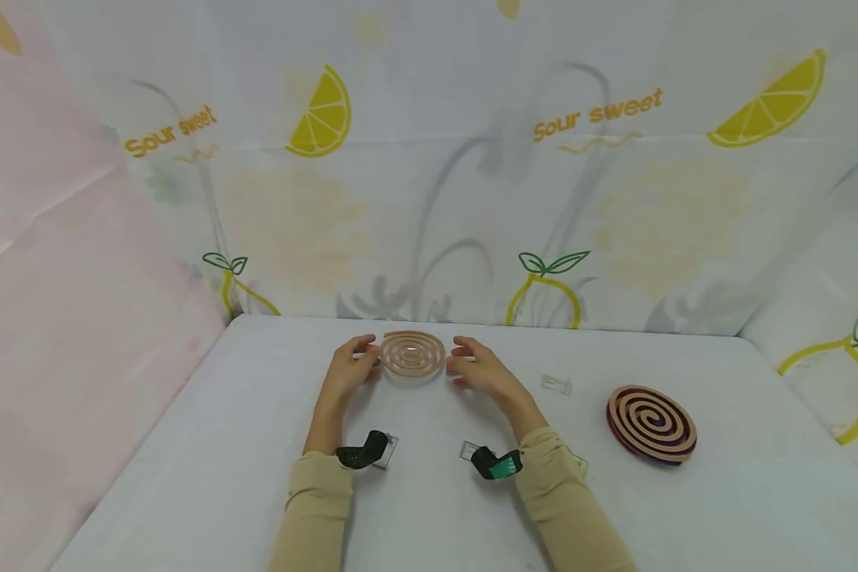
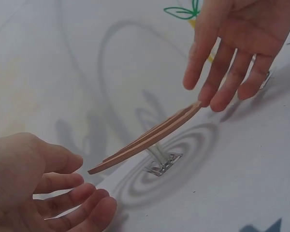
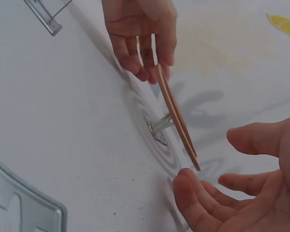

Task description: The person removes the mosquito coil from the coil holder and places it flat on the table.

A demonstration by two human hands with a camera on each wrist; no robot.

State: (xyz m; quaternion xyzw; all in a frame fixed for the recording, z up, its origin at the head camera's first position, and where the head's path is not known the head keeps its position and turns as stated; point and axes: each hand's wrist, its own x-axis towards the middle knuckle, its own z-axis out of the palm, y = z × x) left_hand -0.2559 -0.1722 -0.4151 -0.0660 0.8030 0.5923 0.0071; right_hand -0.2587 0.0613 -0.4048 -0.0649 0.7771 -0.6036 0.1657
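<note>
A tan mosquito coil point(image 1: 409, 374) sits raised above the table on a small metal stand point(image 2: 163, 165), slightly tilted. My left hand point(image 1: 352, 366) is at its left edge, fingers loosely bent and apart. On the other side, my right hand point(image 1: 482, 369) has its palm toward the coil, fingers relaxed. In the left wrist view, the right hand's fingertips point(image 2: 217, 104) come right at the coil's upper end. The thumb and fingers of the left hand point(image 2: 43, 188) hang just off the lower end. Neither hand curls round the coil.
A stack of mosquito coils point(image 1: 651, 421), tan over dark purple, lies at the right. Small metal stands lie about: one point(image 1: 556, 384) right of the right hand, another point(image 1: 389, 453) by the left wrist. A patterned cloth wall point(image 1: 429, 199) rises behind the white table point(image 1: 207, 477).
</note>
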